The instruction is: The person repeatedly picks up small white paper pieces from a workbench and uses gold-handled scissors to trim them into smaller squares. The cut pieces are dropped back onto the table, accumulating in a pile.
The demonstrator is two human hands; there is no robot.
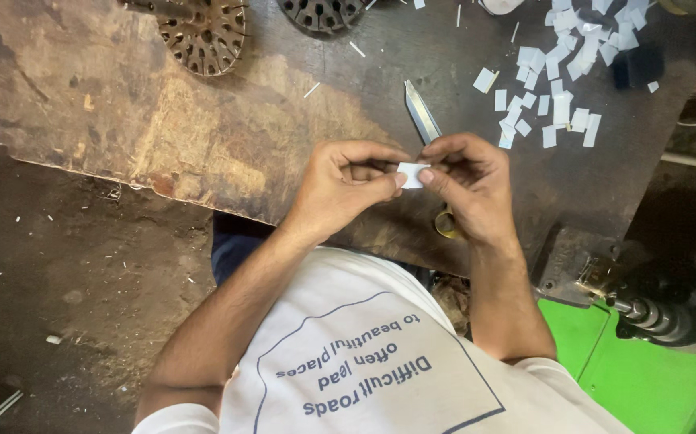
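Both my hands meet over the near edge of a worn wooden workbench [123,112]. My left hand [344,189] and my right hand [468,185] pinch a small white paper piece [412,174] between thumbs and forefingers. A pair of scissors lies under my right hand: its blades [422,112] point away from me and a brass-coloured handle loop [447,225] shows below the palm.
A heap of several small white paper pieces [561,72] lies at the back right of the bench. Two round slotted metal cores [203,32] [321,12] sit at the far edge. A dark metal shaft [661,309] and a green surface [645,378] are at lower right.
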